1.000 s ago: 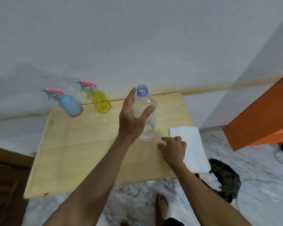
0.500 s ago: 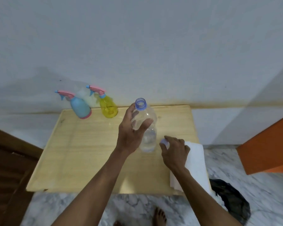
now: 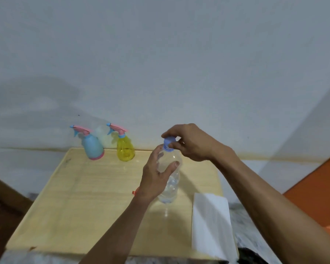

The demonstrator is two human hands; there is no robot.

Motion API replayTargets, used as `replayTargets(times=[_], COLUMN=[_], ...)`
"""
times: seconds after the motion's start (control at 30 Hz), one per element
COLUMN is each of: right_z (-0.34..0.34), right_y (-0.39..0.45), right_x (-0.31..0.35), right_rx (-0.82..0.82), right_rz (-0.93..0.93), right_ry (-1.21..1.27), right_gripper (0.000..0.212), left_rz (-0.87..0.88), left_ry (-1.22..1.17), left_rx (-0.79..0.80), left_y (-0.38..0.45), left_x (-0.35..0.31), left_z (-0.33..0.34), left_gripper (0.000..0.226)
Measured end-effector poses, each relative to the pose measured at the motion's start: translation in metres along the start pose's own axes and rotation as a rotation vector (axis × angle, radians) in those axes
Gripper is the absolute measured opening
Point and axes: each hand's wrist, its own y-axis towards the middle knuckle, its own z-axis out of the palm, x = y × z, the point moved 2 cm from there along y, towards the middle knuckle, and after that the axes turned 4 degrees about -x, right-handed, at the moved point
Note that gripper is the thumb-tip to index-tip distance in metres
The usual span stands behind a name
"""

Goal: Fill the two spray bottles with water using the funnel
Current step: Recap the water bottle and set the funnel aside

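A clear plastic water bottle (image 3: 170,189) stands upright on the wooden table (image 3: 88,202), with a little water at its bottom. My left hand (image 3: 156,174) is wrapped around its upper body. My right hand (image 3: 189,143) pinches the blue cap (image 3: 169,141) on top of the bottle's neck. At the table's back edge, near the wall, stand a blue spray bottle (image 3: 91,146) and a yellow spray bottle (image 3: 124,147), both with pink trigger heads on. A whitish translucent object (image 3: 103,136) sits between and behind them; I cannot tell what it is.
A folded white cloth (image 3: 211,223) lies at the table's front right corner, overhanging the edge. A small red thing (image 3: 134,192) peeks out beside my left wrist. An orange panel (image 3: 316,195) stands at the right. A dark brown wooden piece (image 3: 2,208) is at the left.
My right hand picked up the blue cap from beside the white cloth and raised it onto the bottle's neck. My left hand kept its hold on the bottle.
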Motion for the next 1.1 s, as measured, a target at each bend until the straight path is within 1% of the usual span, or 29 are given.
replayTargets(times=[0.17, 0.3, 0.47, 0.57, 0.7, 0.8, 0.87, 0.97, 1.03, 1.1], right_z=[0.005, 0.004, 0.008, 0.009, 0.001, -0.002, -0.001, -0.002, -0.004, -0.003], right_y=[0.006, 0.007, 0.007, 0.010, 0.013, 0.013, 0.014, 0.016, 0.017, 0.019], right_x=[0.006, 0.008, 0.015, 0.019, 0.026, 0.027, 0.028, 0.029, 0.031, 0.030], right_rx=[0.067, 0.083, 0.071, 0.112, 0.183, 0.197, 0.192, 0.158, 0.149, 0.158], right_rz=[0.001, 0.015, 0.040, 0.045, 0.013, 0.009, 0.018, 0.074, 0.084, 0.075], right_ry=[-0.095, -0.164, -0.247, -0.314, -0.345, -0.351, -0.361, -0.386, -0.397, -0.382], right_gripper=[0.036, 0.039, 0.029, 0.023, 0.038, 0.042, 0.037, 0.009, 0.010, 0.016], left_rz=[-0.003, 0.002, 0.001, 0.003, 0.000, -0.006, -0.011, -0.014, -0.012, -0.011], left_ry=[0.012, 0.022, 0.009, 0.021, 0.029, 0.024, 0.019, 0.008, 0.005, 0.010], left_rx=[-0.007, -0.007, -0.002, -0.011, -0.007, -0.004, -0.007, -0.013, -0.017, -0.021], left_y=[0.003, 0.003, 0.001, -0.001, 0.000, 0.002, 0.002, 0.001, 0.001, 0.002], left_x=[0.002, 0.001, -0.002, -0.003, -0.002, -0.003, -0.003, -0.002, -0.003, -0.004], left_z=[-0.002, -0.001, -0.001, -0.001, -0.003, -0.002, -0.002, -0.003, -0.003, -0.003], left_gripper=[0.071, 0.071, 0.070, 0.070, 0.066, 0.067, 0.069, 0.068, 0.068, 0.072])
